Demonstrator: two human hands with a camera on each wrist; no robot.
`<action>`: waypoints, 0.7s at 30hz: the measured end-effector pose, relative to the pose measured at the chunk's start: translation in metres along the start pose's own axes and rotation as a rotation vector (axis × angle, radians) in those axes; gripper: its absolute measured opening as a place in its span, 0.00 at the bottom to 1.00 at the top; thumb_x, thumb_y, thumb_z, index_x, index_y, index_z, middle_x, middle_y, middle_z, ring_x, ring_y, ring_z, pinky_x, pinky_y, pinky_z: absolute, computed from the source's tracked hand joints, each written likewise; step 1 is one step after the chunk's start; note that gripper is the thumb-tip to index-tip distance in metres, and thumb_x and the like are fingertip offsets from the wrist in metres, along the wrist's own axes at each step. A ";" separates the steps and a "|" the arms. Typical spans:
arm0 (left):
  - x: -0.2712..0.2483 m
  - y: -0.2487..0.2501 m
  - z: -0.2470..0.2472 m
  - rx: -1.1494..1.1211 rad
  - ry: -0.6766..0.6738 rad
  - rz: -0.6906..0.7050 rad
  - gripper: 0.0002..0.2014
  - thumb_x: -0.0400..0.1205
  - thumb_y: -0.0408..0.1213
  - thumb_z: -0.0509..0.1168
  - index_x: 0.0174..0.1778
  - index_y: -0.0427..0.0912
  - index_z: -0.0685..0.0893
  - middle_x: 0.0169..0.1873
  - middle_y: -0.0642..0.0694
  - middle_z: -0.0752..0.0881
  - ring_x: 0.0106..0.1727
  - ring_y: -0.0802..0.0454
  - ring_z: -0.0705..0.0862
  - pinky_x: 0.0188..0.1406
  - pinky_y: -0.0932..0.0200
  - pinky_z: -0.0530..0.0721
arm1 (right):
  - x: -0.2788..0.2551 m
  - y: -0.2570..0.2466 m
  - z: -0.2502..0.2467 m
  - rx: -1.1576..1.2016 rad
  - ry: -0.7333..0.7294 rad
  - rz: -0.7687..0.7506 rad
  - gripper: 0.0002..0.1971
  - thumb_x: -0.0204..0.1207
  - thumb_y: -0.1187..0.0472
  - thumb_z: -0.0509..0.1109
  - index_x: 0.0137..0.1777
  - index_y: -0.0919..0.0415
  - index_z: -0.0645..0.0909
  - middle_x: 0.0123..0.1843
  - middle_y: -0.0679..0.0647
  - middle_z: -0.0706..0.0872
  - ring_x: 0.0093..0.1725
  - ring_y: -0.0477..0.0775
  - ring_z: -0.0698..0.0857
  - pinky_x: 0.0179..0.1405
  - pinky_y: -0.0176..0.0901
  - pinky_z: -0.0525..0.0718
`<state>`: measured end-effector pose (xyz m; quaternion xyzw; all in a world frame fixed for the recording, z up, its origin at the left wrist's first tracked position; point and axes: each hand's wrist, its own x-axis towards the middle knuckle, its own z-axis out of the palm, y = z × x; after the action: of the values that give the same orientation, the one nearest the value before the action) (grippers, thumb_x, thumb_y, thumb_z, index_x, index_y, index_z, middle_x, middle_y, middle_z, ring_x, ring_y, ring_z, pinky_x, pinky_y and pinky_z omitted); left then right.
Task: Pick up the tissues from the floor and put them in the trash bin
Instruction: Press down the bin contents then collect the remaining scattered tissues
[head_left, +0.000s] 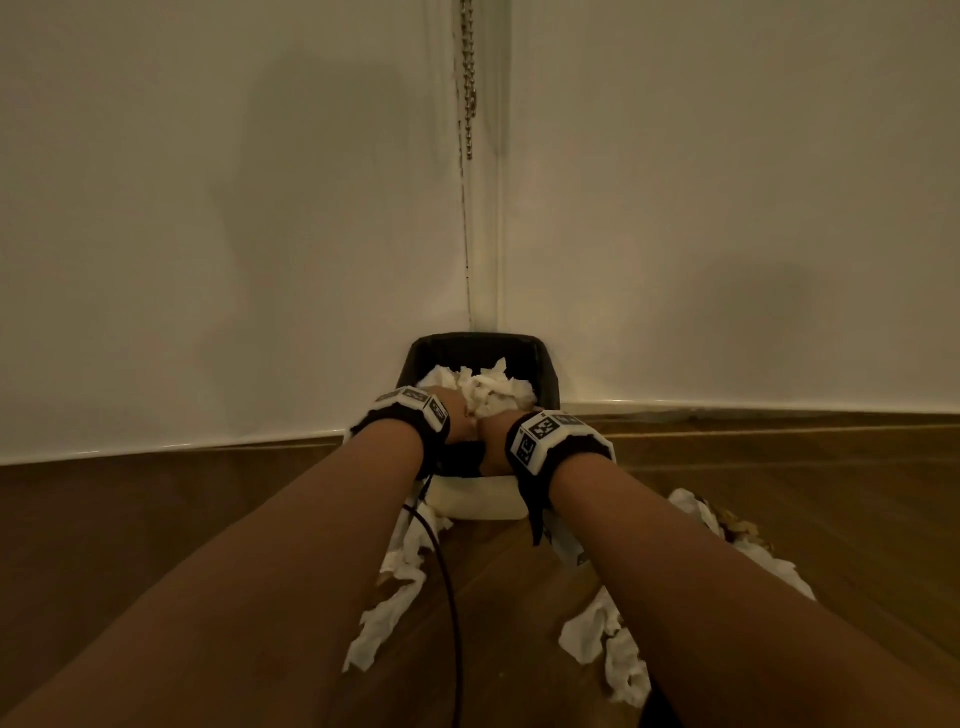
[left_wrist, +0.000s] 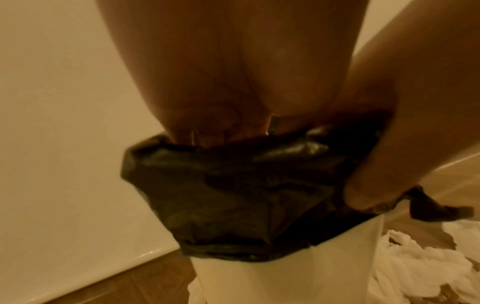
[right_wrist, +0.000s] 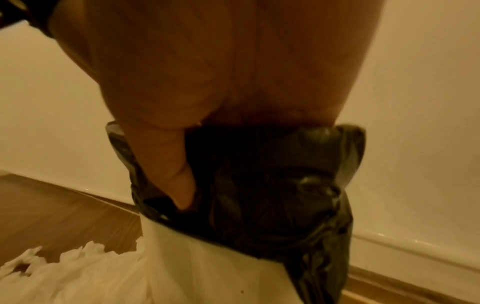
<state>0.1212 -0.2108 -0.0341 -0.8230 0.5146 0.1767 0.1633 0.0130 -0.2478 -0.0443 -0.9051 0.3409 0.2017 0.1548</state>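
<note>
White trash bin with black liner stands upright in the wall corner, 12 o'clock of the floor area. Crumpled white tissues in bin heaped up to the rim. More torn white tissues on floor: strip at 7 o'clock of the bin, clump at 5 o'clock, another at 4 o'clock.

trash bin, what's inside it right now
The trash bin, lined with a black bag, holds a heap of crumpled white tissues. Both hands, left and right, reach into it. Anything beneath the heap is covered.
</note>
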 end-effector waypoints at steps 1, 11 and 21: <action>-0.007 -0.003 -0.003 -0.025 0.040 0.015 0.25 0.85 0.47 0.54 0.76 0.39 0.68 0.74 0.39 0.72 0.71 0.41 0.73 0.68 0.53 0.72 | -0.005 0.000 -0.003 -0.003 0.026 0.008 0.28 0.76 0.50 0.69 0.75 0.55 0.69 0.74 0.58 0.74 0.70 0.64 0.76 0.67 0.58 0.76; -0.086 -0.037 -0.009 -0.218 0.377 -0.027 0.15 0.84 0.44 0.52 0.54 0.43 0.82 0.51 0.42 0.85 0.44 0.47 0.81 0.41 0.57 0.77 | -0.063 -0.039 -0.040 0.030 0.217 -0.001 0.28 0.81 0.52 0.61 0.79 0.57 0.63 0.77 0.60 0.68 0.75 0.64 0.69 0.73 0.61 0.70; -0.145 -0.110 0.077 -0.389 0.323 -0.200 0.13 0.83 0.41 0.55 0.53 0.45 0.84 0.53 0.43 0.86 0.52 0.43 0.83 0.53 0.52 0.82 | -0.085 -0.103 -0.007 0.128 0.364 -0.226 0.18 0.82 0.51 0.59 0.44 0.65 0.83 0.39 0.58 0.82 0.43 0.57 0.83 0.41 0.43 0.78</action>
<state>0.1518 -0.0154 -0.0262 -0.9032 0.4064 0.1216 -0.0656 0.0270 -0.1295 0.0163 -0.9473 0.2717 -0.0055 0.1693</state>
